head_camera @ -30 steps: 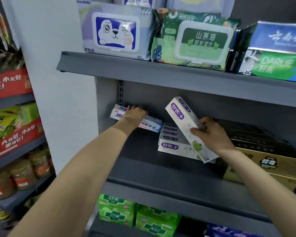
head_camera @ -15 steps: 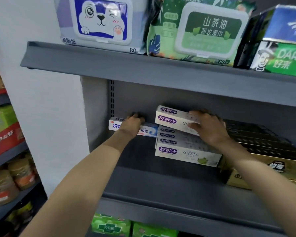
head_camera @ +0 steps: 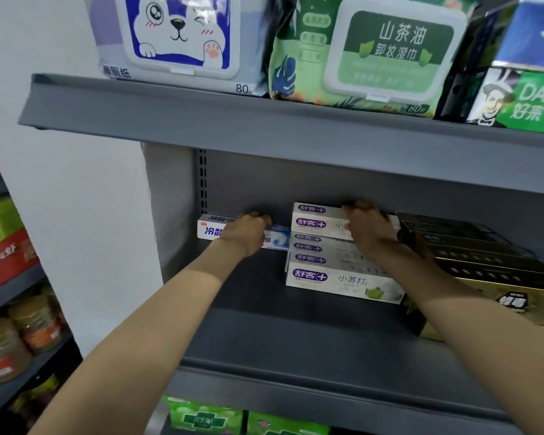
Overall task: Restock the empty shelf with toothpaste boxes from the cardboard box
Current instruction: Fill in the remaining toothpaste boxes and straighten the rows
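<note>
Seating boxes rearward on the shelf [head_camera: 296, 337]: left hand [head_camera: 244, 232] grasps 1 blue toothpaste box [head_camera: 209, 229], right hand [head_camera: 366, 229] grips the top white toothpaste box [head_camera: 314, 221], squaring its stack.

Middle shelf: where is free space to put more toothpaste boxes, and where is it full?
The shelf is bare in front of the blue-and-white box under the left hand, and in front of the white stack that the right hand touches. The right side is crowded with black-and-gold boxes.
</note>
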The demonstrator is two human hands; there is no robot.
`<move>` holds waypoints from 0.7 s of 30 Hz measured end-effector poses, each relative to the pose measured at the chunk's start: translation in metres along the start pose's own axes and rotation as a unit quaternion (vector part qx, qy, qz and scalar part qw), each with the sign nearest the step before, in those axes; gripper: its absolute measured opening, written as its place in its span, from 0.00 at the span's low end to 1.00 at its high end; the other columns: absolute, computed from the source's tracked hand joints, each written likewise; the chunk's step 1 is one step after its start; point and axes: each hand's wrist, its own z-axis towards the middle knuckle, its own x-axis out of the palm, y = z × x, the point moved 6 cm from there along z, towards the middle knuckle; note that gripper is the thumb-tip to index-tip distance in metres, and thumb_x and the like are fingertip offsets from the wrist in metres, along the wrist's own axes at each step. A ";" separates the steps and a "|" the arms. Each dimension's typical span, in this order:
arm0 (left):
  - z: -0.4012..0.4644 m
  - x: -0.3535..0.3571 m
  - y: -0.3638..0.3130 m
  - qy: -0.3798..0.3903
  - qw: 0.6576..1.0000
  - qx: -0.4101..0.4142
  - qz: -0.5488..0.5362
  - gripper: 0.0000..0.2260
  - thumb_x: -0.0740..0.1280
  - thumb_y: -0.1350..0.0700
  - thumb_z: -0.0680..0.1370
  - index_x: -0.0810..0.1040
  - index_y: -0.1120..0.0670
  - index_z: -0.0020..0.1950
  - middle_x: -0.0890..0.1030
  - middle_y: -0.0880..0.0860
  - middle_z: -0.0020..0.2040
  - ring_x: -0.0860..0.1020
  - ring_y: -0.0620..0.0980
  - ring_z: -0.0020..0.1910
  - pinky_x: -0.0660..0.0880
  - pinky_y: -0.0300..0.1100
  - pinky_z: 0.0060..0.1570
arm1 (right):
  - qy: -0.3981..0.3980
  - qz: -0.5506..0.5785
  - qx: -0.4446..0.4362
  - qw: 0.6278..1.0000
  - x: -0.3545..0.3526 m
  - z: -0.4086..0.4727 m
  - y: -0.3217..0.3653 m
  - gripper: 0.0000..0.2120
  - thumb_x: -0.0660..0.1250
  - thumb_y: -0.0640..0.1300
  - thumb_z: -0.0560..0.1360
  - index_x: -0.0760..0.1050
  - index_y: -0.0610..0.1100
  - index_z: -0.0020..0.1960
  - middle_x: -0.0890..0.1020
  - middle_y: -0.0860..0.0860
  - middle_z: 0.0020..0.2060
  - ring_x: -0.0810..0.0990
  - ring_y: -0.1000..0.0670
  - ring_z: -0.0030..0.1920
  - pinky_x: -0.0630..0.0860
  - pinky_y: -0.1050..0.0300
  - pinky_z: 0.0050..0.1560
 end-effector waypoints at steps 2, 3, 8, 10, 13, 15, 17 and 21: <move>-0.002 0.001 -0.001 0.004 1.000 -0.006 0.002 0.17 0.59 0.61 0.79 0.70 0.53 0.68 0.71 0.57 0.66 0.71 0.59 0.64 0.71 0.52 0.60 | -0.005 -0.001 0.018 1.000 0.003 0.000 -0.001 0.20 0.58 0.36 0.79 0.65 0.46 0.69 0.67 0.45 0.68 0.62 0.43 0.71 0.63 0.40 0.68; -0.004 0.002 -0.002 0.008 1.000 -0.008 0.004 0.17 0.59 0.61 0.79 0.70 0.53 0.68 0.71 0.57 0.66 0.71 0.59 0.64 0.71 0.52 0.60 | -0.009 0.003 0.021 1.000 0.003 0.000 -0.002 0.20 0.58 0.36 0.79 0.66 0.46 0.69 0.67 0.45 0.68 0.62 0.43 0.71 0.64 0.40 0.67; -0.006 0.003 -0.006 0.017 0.999 -0.021 0.020 0.18 0.60 0.59 0.79 0.69 0.52 0.70 0.70 0.57 0.66 0.72 0.59 0.64 0.71 0.52 0.60 | -0.014 0.020 -0.006 1.000 -0.003 -0.001 -0.002 0.21 0.58 0.36 0.79 0.65 0.47 0.71 0.67 0.45 0.68 0.62 0.42 0.71 0.64 0.42 0.68; -0.007 0.003 -0.010 0.020 0.999 -0.030 0.030 0.19 0.60 0.59 0.79 0.69 0.52 0.70 0.71 0.57 0.66 0.72 0.60 0.64 0.72 0.53 0.60 | -0.009 0.021 -0.009 1.000 -0.004 -0.001 -0.001 0.21 0.59 0.36 0.79 0.65 0.46 0.71 0.67 0.44 0.68 0.64 0.41 0.70 0.65 0.42 0.68; -0.007 0.002 -0.015 0.024 0.998 -0.040 0.030 0.19 0.60 0.59 0.79 0.68 0.51 0.71 0.71 0.57 0.67 0.72 0.60 0.64 0.71 0.53 0.61 | -0.017 -0.015 -0.003 1.000 -0.002 -0.002 -0.001 0.22 0.58 0.34 0.78 0.64 0.45 0.71 0.66 0.43 0.67 0.63 0.41 0.70 0.64 0.41 0.69; -0.007 0.002 -0.015 0.026 0.998 -0.042 0.024 0.20 0.59 0.59 0.79 0.68 0.51 0.71 0.71 0.57 0.67 0.72 0.60 0.64 0.71 0.53 0.62 | -0.039 -0.056 -0.003 0.998 -0.001 -0.006 0.000 0.22 0.60 0.34 0.76 0.67 0.45 0.69 0.65 0.43 0.66 0.63 0.42 0.69 0.65 0.41 0.68; -0.008 0.002 -0.014 0.026 0.999 -0.042 0.018 0.20 0.59 0.60 0.79 0.68 0.50 0.72 0.71 0.57 0.68 0.72 0.60 0.65 0.70 0.53 0.62 | -0.045 -0.078 -0.006 0.996 0.001 -0.010 0.004 0.23 0.60 0.35 0.76 0.65 0.45 0.70 0.64 0.43 0.65 0.63 0.42 0.67 0.67 0.44 0.65; -0.013 -0.003 -0.021 -0.004 0.999 -0.041 -0.007 0.17 0.60 0.58 0.79 0.71 0.52 0.68 0.71 0.57 0.67 0.71 0.59 0.65 0.68 0.52 0.62 | -0.024 -0.048 -0.010 0.999 0.006 -0.013 0.006 0.25 0.59 0.36 0.77 0.59 0.46 0.73 0.63 0.43 0.65 0.63 0.42 0.67 0.67 0.45 0.65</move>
